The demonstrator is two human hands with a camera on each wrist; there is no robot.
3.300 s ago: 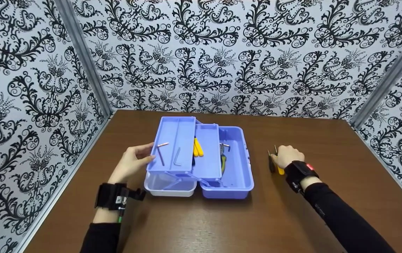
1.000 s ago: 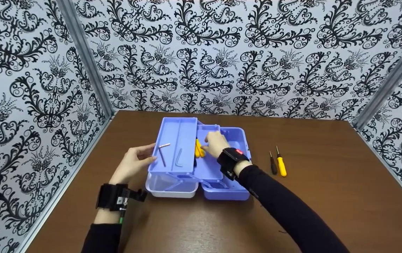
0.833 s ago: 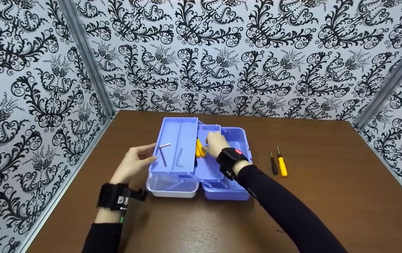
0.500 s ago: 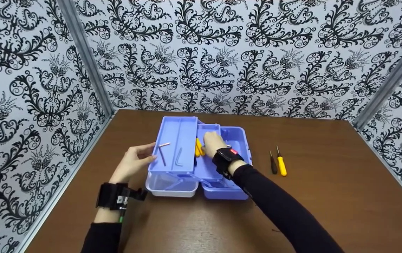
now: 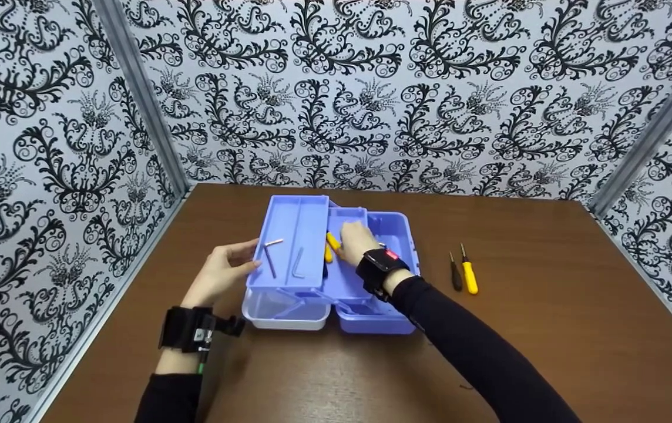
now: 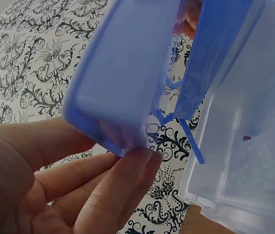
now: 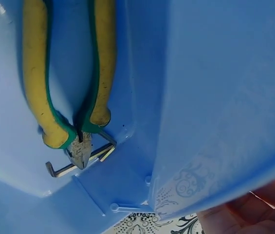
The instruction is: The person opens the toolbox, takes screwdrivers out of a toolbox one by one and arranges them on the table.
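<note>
My left hand [image 5: 224, 270] pinches the left side of the raised upper tray [image 5: 282, 214] of a lilac toolbox; the left wrist view shows thumb and fingers at the tray's corner. On that tray lie an L-shaped copper-coloured hex key [image 5: 271, 261] and a silver hex key [image 5: 297, 263]. My right hand [image 5: 358, 242] reaches into the middle tray [image 5: 345, 285], its fingers at the end of a tilted yellow-handled screwdriver [image 5: 333, 241]. Another yellow handle [image 5: 328, 254] lies beside it. The fingertips are mostly hidden by the hand and, in the right wrist view, by the tray wall.
Yellow-and-green cutting pliers [image 7: 40, 87] and hex keys [image 7: 64, 170] lie in the box bottom. Right of the toolbox, a black screwdriver [image 5: 456, 277] and a yellow screwdriver [image 5: 470, 279] rest on the table. The whitish lid [image 5: 289, 323] lies under the upper tray.
My right hand has left the two screwdrivers on the table and moved left into the middle tray. One yellow handle there has just shifted apart from the other. My left hand stays put.
</note>
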